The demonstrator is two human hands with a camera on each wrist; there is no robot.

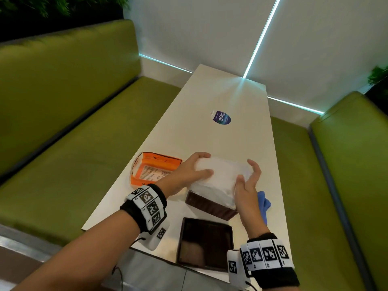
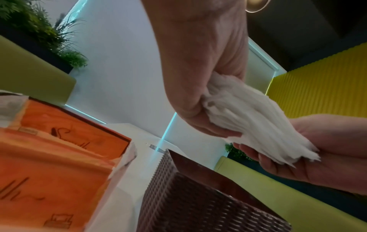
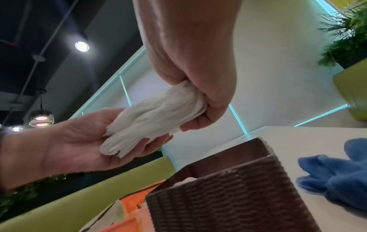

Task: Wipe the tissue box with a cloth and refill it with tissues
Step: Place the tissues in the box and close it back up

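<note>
**Both hands on the tissue stack**

Your left hand (image 1: 190,172) and right hand (image 1: 246,185) each curl around one end of the white tissue stack (image 1: 220,175), holding it above the open brown woven tissue box (image 1: 210,206). The box lid (image 1: 205,242) lies nearer you; the blue cloth (image 1: 263,203) lies beside your right wrist.

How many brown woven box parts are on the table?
2. The open box body sits mid-table beneath the tissue stack held in both hands; the lid lies upside down at the near table edge. None seems hidden.
</note>
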